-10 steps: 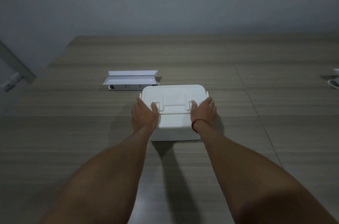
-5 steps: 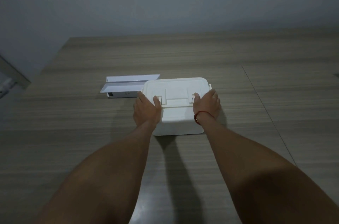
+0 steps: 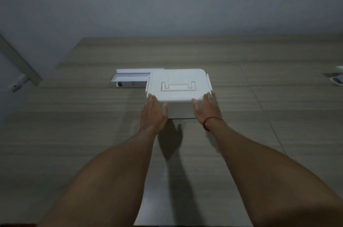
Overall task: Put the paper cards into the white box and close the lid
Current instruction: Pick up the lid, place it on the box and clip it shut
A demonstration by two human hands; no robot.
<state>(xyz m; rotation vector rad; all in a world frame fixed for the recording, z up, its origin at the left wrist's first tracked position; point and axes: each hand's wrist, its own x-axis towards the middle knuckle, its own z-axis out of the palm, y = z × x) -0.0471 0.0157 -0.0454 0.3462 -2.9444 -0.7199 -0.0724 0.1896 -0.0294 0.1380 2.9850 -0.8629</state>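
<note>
Your left hand (image 3: pixel 153 113) and right hand (image 3: pixel 207 111) clamp the lid (image 3: pixel 179 85) of the white box (image 3: pixel 181 111) mid-tabletop, while the paper cards (image 3: pixel 132 78) wait outside at ten o'clock, so loading remains.

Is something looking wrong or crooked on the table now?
Nothing is spilled or damaged. Only the white lid looks lifted at its near edge, held by the left hand and right hand, above the box.

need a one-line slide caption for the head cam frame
Both hands, left and right, grip the near edge of the white plastic box's lid on a wood-grain table.
</note>
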